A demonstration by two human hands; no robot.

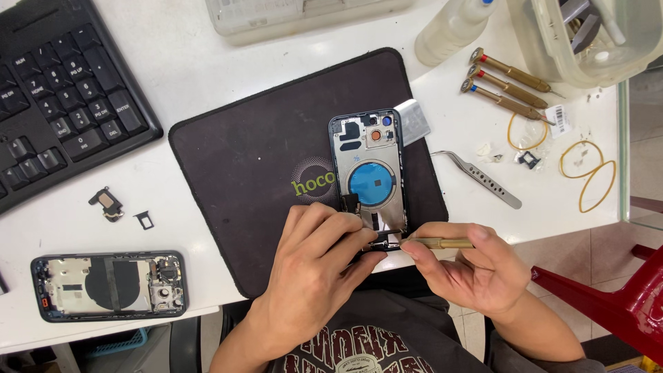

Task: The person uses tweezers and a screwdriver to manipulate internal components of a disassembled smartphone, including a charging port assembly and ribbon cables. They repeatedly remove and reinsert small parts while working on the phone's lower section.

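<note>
Opened blue phone rear housing (pixel 369 173) w/ round blue coil sits centre frame on dark rectangular work mat (pixel 248 159). L hand (pixel 314 273) fingers closed, pinning its bottom edge. R hand (pixel 476 266) pinch-grips slim brass screwdriver (pixel 438 243), tip at housing's lower end. Second gutted phone frame (pixel 110 285) lower left.

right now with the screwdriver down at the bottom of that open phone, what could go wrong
1. The right hand holds the brass screwdriver nearly flat at the bottom edge of the open phone housing; a slip might gouge the small black part there.
2. The left hand covers that corner, so its fingers could get jabbed.
3. Any freed screw could roll off the dark mat, whose near edge is close to the white table's edge.
</note>
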